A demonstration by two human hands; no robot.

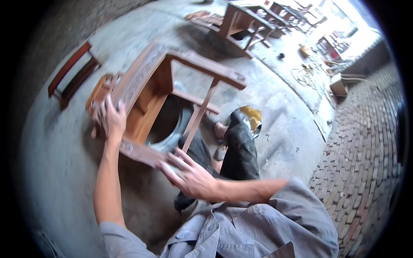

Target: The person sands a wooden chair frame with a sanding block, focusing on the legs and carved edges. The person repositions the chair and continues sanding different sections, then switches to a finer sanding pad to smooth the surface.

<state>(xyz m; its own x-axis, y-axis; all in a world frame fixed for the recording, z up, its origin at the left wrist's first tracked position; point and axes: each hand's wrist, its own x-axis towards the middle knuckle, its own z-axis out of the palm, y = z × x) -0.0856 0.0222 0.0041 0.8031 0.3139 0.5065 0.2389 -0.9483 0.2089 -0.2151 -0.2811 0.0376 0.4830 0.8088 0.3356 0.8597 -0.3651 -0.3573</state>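
Hands on an overturned carved wooden frame

Grey shirt sleeves at the lower edge, two bare forearms coming up from them. Right hand spread across the near corner of the wooden furniture frame, fingers fanned open and pressing flat on the wood, not curled round it. Left hand higher and further out, fingers clasped over the carved top rail of the same frame. Frame reddish brown, lying tipped on the concrete floor, open box shape with a carved band along one long side, a flat board on the far side and a thin slanted strut across the opening. One frame in hand, two hands on it. Dark trouser legs and two sandalled feet just beyond the right hand, beside the frame's near edge; a yellow-and-black object touching the knee area, too blurred to identify. Left of the frame, well apart, one small red-brown rectangular frame lying on the floor. Bare concrete all round the near and left sides. Further off, at least two more wooden furniture pieces standing near the top edge, with scattered debris beside them. Brick paving bordering the concrete along the right.
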